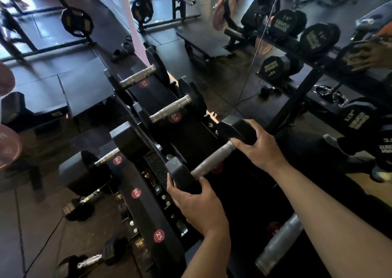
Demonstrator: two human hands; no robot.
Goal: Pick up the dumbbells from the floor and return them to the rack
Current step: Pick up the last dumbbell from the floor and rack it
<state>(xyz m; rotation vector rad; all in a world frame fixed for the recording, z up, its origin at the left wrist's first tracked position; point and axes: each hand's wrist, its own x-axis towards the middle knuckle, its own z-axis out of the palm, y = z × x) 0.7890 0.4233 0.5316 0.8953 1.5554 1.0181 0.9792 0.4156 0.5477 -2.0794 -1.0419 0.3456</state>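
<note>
Two hands are seating one dumbbell (pixel 212 161) on the rack (pixel 148 214): my left hand (pixel 199 203) is cupping the near head from below, fingers wrapped, while my right hand (pixel 257 148) is closing over the far head where it meets the handle. Its heads are lying over the saddle, though I cannot tell whether they are bearing on it. Neighbouring dumbbells (pixel 171 108) are sitting just beside. Likely faults: fingers pinched under the head, or a tilted bar rolling off.
</note>
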